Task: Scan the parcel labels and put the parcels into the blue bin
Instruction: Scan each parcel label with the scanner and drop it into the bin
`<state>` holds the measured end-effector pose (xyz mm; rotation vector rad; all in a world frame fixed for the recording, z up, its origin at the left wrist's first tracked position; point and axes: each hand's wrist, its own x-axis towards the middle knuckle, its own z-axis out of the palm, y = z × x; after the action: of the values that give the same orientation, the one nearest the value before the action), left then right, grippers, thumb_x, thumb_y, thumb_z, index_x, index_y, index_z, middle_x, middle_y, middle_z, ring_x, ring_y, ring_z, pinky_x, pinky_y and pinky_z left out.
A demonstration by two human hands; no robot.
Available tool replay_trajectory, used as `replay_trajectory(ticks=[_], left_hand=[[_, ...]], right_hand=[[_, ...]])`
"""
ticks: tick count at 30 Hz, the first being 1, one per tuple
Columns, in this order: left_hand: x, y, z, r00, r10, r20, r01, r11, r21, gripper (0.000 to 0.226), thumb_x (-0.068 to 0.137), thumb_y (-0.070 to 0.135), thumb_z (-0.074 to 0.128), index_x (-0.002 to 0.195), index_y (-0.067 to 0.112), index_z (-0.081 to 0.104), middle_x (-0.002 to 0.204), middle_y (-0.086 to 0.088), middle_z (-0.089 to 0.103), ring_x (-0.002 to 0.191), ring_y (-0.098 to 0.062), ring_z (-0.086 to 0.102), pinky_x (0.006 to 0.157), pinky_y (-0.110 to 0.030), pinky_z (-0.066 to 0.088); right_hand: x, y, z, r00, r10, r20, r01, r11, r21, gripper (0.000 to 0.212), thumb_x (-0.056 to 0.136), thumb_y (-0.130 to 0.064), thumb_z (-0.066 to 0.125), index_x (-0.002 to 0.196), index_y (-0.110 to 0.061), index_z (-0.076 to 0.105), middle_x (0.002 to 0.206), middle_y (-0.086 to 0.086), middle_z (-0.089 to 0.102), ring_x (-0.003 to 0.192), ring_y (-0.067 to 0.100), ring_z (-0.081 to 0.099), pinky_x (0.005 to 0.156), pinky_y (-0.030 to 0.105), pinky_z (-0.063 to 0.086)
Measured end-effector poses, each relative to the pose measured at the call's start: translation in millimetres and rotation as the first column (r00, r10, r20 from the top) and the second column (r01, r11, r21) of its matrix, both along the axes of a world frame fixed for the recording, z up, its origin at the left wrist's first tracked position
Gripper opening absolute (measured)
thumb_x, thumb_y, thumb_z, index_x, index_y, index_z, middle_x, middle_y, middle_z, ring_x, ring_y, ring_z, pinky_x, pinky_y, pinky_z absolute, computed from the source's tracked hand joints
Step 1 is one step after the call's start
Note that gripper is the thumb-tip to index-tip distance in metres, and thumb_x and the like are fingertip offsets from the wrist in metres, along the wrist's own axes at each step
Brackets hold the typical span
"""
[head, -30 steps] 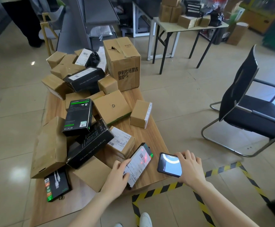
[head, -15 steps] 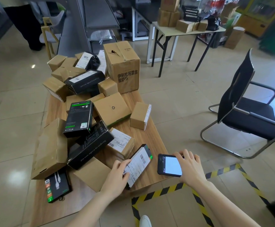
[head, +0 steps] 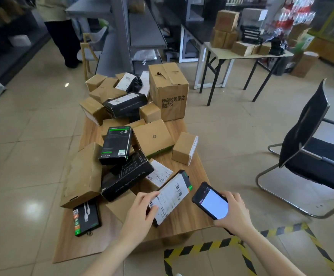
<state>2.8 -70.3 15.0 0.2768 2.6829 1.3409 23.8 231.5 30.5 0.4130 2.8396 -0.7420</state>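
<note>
My left hand (head: 141, 211) grips a flat black parcel (head: 172, 196) by its near end; its white barcode label faces up, and it is tilted above the wooden table (head: 186, 220). My right hand (head: 232, 213) holds a black handheld scanner (head: 210, 201) with a lit white screen, just right of the parcel. Several brown and black parcels are piled on the table, among them a black-green box (head: 117, 144) and a long black box (head: 127, 177). No blue bin is in view.
A tall brown carton (head: 169, 90) stands at the table's far end. A black chair (head: 311, 148) is to the right. Yellow-black floor tape (head: 206, 246) lies below my hands. A folding table (head: 247, 53) with boxes and a standing person (head: 64, 34) are farther back.
The red scan light on the label has gone and the scanner screen turned plain white. The parcel's far end and the scanner have lifted slightly. The camera view tilted upward.
</note>
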Motion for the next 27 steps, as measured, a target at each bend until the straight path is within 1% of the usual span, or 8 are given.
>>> replay_trajectory(ticks=[5,8,11,13,19,22,25,27], left_hand=[[20.6,-40.8,40.3,0.948,0.250,-0.197,-0.244,0.968,0.050,0.033,0.094,0.032,0.057,0.127,0.032,0.053,0.121,0.017,0.046,0.114,0.005,0.046,0.071,-0.004,0.046],[39.8,-73.2,59.0,0.884,0.401,-0.239,-0.384,0.916,0.117,0.032,0.091,0.034,0.058,0.122,0.031,0.058,0.119,0.015,0.051,0.113,-0.001,0.049,0.073,-0.004,0.044],[69.2,-114.2,68.0,0.772,0.581,-0.257,-0.544,0.813,0.206,0.030,0.091,0.021,0.065,0.119,0.033,0.063,0.116,0.013,0.056,0.108,-0.005,0.055,0.075,-0.013,0.049],[94.5,-137.8,68.8,0.669,0.699,-0.252,-0.655,0.715,0.246,0.031,0.091,0.018,0.066,0.118,0.032,0.065,0.113,0.012,0.057,0.105,-0.004,0.056,0.077,-0.019,0.053],[200.3,-184.9,58.8,0.309,0.931,-0.196,-0.907,0.351,0.235,0.033,0.092,0.018,0.064,0.119,0.037,0.060,0.113,0.017,0.054,0.102,0.004,0.056,0.075,-0.009,0.049],[262.6,-205.0,51.9,0.127,0.976,-0.177,-0.971,0.159,0.177,0.031,0.092,0.016,0.064,0.121,0.028,0.062,0.116,0.016,0.056,0.104,0.007,0.054,0.078,-0.008,0.047],[320.7,-220.1,45.1,-0.056,0.981,-0.185,-0.989,-0.029,0.147,0.032,0.092,0.016,0.064,0.120,0.032,0.060,0.113,0.016,0.053,0.106,0.010,0.049,0.080,-0.005,0.043],[355.3,-227.7,37.7,-0.175,0.973,-0.148,-0.974,-0.149,0.170,0.034,0.093,0.017,0.063,0.121,0.036,0.058,0.112,0.015,0.050,0.105,0.002,0.052,0.073,-0.014,0.053]], right_hand=[[-29.3,-44.4,32.1,0.987,0.097,-0.127,-0.114,0.984,-0.139,0.089,0.050,-0.033,0.085,0.127,-0.027,0.041,0.110,-0.010,0.036,0.106,0.011,0.040,0.087,0.036,0.048],[-49.4,-87.3,45.6,0.948,0.214,-0.235,-0.266,0.939,-0.218,0.087,0.047,-0.030,0.084,0.124,-0.026,0.045,0.111,-0.010,0.040,0.107,0.012,0.043,0.081,0.032,0.045],[-67.8,-150.1,56.8,0.868,0.401,-0.293,-0.468,0.857,-0.214,0.087,0.049,-0.028,0.087,0.125,-0.024,0.046,0.112,-0.008,0.044,0.108,0.012,0.042,0.079,0.029,0.041],[-73.2,-194.5,61.6,0.801,0.518,-0.301,-0.586,0.783,-0.209,0.088,0.049,-0.025,0.086,0.127,-0.022,0.046,0.113,-0.008,0.043,0.107,0.010,0.040,0.085,0.027,0.040],[-41.9,-316.2,57.2,0.561,0.797,-0.223,-0.825,0.517,-0.229,0.089,0.048,-0.028,0.085,0.128,-0.023,0.047,0.120,-0.003,0.048,0.106,0.011,0.046,0.088,0.033,0.047],[-7.5,-369.2,51.0,0.424,0.889,-0.172,-0.896,0.384,-0.224,0.093,0.049,-0.029,0.085,0.132,-0.020,0.045,0.121,-0.001,0.047,0.109,0.013,0.044,0.088,0.032,0.044],[31.4,-413.3,44.7,0.291,0.947,-0.136,-0.939,0.256,-0.230,0.093,0.049,-0.027,0.085,0.132,-0.021,0.044,0.117,-0.002,0.045,0.109,0.014,0.044,0.089,0.034,0.044],[57.1,-439.5,40.5,0.213,0.971,-0.108,-0.951,0.181,-0.249,0.092,0.049,-0.024,0.084,0.132,-0.023,0.043,0.116,-0.004,0.043,0.110,0.014,0.045,0.091,0.037,0.046]])
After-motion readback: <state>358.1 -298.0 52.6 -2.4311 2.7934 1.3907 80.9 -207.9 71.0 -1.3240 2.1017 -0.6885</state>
